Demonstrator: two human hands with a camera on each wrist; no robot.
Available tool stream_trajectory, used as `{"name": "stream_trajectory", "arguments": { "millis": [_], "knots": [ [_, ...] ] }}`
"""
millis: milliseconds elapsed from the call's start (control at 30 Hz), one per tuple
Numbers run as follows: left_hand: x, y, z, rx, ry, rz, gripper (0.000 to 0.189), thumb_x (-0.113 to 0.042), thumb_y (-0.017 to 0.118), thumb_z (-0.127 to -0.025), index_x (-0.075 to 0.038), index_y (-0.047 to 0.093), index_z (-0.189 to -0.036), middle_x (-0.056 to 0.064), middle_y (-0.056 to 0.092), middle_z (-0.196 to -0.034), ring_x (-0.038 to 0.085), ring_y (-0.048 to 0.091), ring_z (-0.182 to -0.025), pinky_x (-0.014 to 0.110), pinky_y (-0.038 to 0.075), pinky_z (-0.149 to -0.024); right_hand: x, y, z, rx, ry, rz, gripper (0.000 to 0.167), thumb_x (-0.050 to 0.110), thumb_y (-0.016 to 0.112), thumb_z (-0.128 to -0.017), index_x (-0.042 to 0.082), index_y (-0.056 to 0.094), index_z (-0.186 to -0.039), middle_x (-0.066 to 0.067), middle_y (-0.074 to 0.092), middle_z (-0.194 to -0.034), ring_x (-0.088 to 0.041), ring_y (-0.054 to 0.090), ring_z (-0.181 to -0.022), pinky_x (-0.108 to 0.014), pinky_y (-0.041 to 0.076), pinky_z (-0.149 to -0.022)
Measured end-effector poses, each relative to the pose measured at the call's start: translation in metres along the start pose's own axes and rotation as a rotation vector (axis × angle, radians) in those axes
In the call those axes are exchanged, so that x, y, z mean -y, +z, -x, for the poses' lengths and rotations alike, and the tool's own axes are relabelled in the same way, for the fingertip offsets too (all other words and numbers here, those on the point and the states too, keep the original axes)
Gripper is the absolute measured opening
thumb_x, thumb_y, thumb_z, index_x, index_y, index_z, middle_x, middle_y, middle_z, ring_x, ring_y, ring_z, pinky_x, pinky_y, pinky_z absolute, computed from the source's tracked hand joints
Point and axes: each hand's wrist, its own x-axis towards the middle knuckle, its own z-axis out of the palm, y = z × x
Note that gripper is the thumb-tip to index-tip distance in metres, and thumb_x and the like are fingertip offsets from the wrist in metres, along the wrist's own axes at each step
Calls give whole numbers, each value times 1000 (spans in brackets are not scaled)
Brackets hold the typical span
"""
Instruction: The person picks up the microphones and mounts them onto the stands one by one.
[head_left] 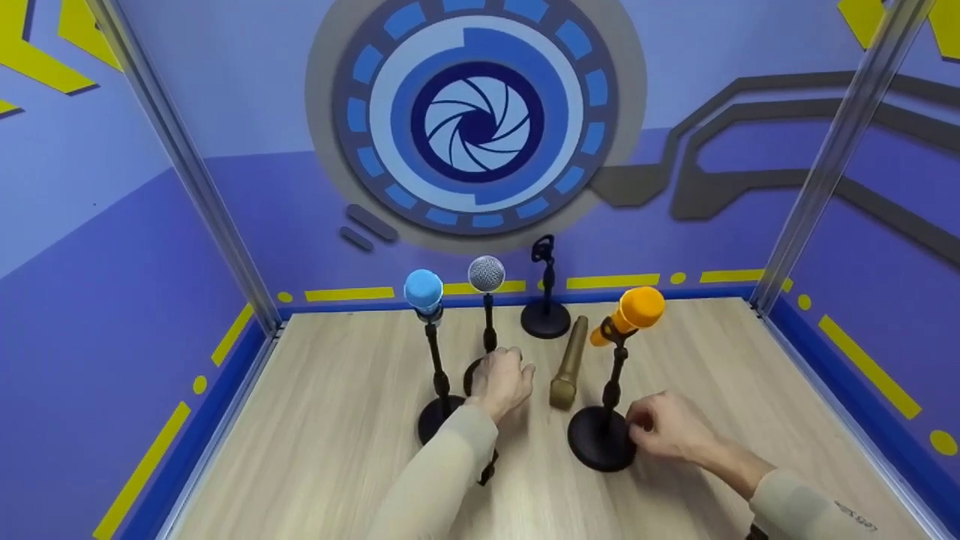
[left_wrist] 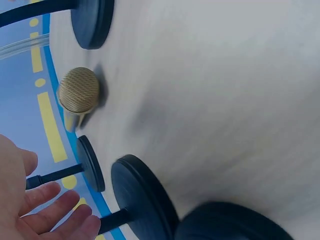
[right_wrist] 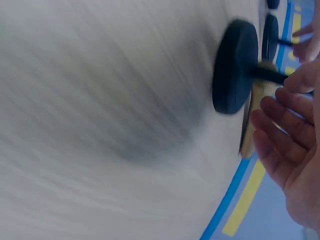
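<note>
My left hand is held with loosely bent fingers in front of the base of a stand bearing a silver microphone; nothing is in its grasp. Left of it rises a stand with a blue microphone, its base partly behind my sleeve. My right hand, fingers relaxed, is beside the black stand that carries an orange microphone; whether it touches the stand is unclear. Between the hands a gold microphone lies on the table, head toward me.
At the back of the wooden table is a bare black stand with a vacant clip. Blue-purple panels with metal corner posts enclose the back and sides. A small black piece shows beside my left forearm.
</note>
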Motion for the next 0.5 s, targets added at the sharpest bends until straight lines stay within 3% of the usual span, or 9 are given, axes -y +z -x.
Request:
{"name": "stream_trajectory", "arguments": {
  "millis": [167, 300, 400, 500],
  "knots": [
    [-12, 0, -12, -5, 13, -68, 31, -39, 70, -109, -9, 78, -108, 11, 81, -108, 30, 79, -104, 44, 66, -89, -19, -2, -19, -27, 96, 54, 12, 11, 82, -89, 20, 78, -83, 12, 72, -76, -1, 58, -71, -26, 51, -66],
    [-18, 3, -21, -39, 19, -33, 30, -38, 70, -108, -9, 79, -104, 11, 81, -106, 32, 80, -103, 45, 66, -88, -31, 2, -36, -32, 158, 73, 7, 12, 84, -93, 18, 81, -90, 4, 78, -86, -12, 68, -80, -36, 60, -75],
    [-22, 5, -26, -68, 29, -8, 29, -36, 71, -107, -9, 79, -102, 12, 81, -104, 33, 80, -102, 45, 66, -89, -37, 7, -49, -24, 165, 105, 5, 10, 84, -92, 14, 82, -93, -4, 80, -93, -22, 75, -85, -48, 65, -80],
    [-27, 4, -33, -74, 27, -25, 30, -37, 71, -107, -8, 79, -111, 13, 82, -109, 32, 80, -104, 45, 66, -91, -42, 13, -60, -21, 142, 122, 11, 6, 84, -89, 9, 82, -99, -10, 81, -99, -33, 79, -92, -57, 66, -85]
  ]
}}
